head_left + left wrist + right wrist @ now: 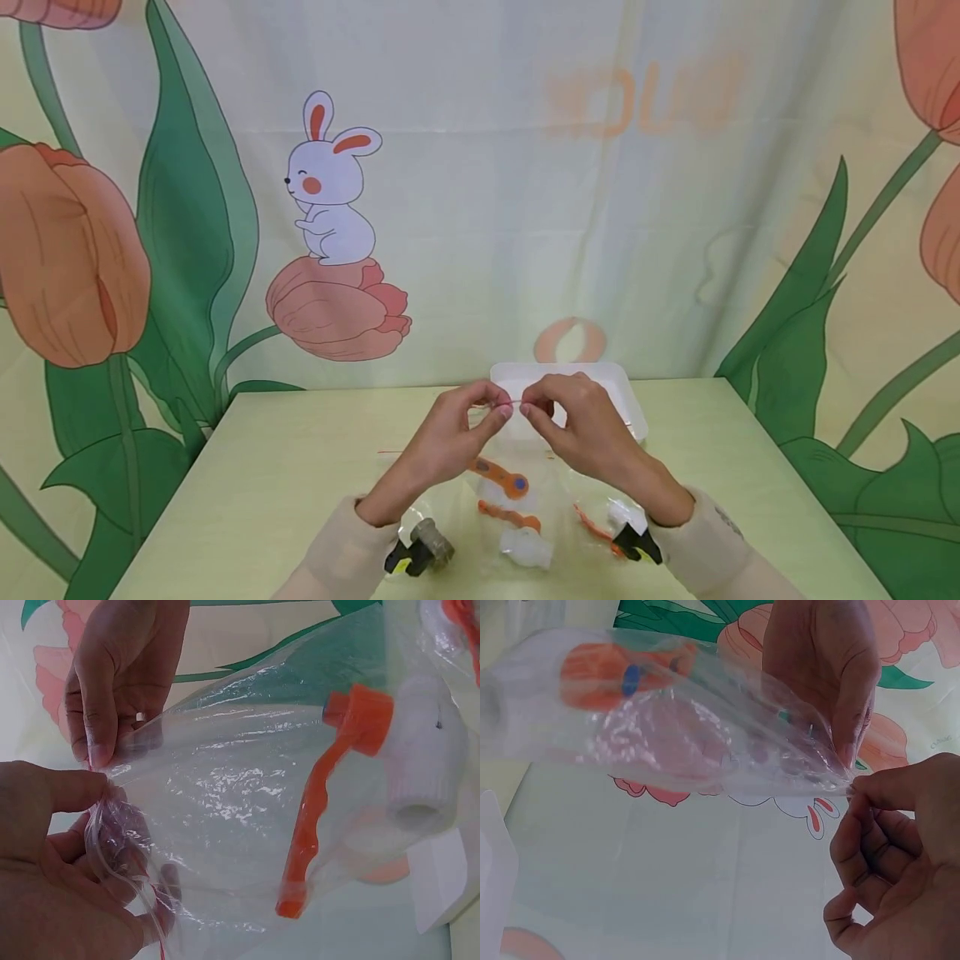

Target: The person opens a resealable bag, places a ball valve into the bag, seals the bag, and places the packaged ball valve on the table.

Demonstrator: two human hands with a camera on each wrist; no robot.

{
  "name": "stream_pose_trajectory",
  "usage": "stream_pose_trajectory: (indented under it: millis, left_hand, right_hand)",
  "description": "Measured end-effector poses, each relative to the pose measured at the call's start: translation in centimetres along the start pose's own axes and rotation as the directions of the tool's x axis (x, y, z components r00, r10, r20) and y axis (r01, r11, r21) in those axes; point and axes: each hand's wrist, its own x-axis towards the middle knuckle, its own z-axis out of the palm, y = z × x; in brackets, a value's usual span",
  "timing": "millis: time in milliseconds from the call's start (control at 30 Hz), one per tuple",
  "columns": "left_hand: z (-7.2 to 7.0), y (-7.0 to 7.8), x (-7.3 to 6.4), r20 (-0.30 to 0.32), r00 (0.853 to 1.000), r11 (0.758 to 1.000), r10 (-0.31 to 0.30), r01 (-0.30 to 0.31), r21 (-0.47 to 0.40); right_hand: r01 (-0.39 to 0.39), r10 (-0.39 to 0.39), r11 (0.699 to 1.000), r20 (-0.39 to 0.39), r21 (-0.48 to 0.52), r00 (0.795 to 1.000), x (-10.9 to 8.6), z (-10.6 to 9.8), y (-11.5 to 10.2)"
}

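A clear plastic zip bag (217, 802) with a red line along its mouth hangs between my hands. Inside it show an orange handle (304, 832) with a round cap and blue button, and a white bottle-like piece (424, 750). My left hand (453, 429) pinches the bag's mouth between thumb and forefinger, its other fingers seen through the film in the left wrist view. My right hand (577, 421) pinches the mouth edge close beside it, thumb against forefinger (889, 791). In the right wrist view the film gathers into a point at those fingertips.
Behind the hands stands a white tray (626, 400). Nearer me on the table (262, 467) lie another orange handle (510, 517) with a white piece (525, 548), a grey cylinder (435, 540) at left and a red-orange strip (596, 529) at right. A printed curtain (465, 208) hangs behind.
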Motion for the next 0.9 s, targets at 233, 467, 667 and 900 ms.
stream_pose_trajectory:
  millis: [233, 467, 667, 900]
  left_hand:
    - [0.1, -0.1, -0.1, -0.009, 0.997, 0.997, 0.071, -0.071, 0.02]
    - [0.5, -0.3, -0.3, -0.02, 0.993, 0.991, 0.118, -0.117, 0.065]
    - [0.0, -0.6, -0.5, -0.024, 0.992, 0.987, 0.127, -0.124, 0.104]
    - [-0.7, -0.8, -0.8, 0.016, 0.998, 0.997, 0.061, -0.061, 0.048]
  right_hand:
    - [0.044, -0.044, 0.999, -0.037, -0.017, 0.998, -0.2, 0.3, 0.1]
    - [0.058, -0.059, 0.998, -0.037, -0.021, 0.998, -0.3, 0.6, 0.1]
    - [0.055, -0.057, 0.998, -0.052, -0.032, 0.997, -0.3, 0.5, 0.0]
    - [0.067, -0.069, 0.997, -0.062, -0.029, 0.996, -0.2, 0.2, 0.2]
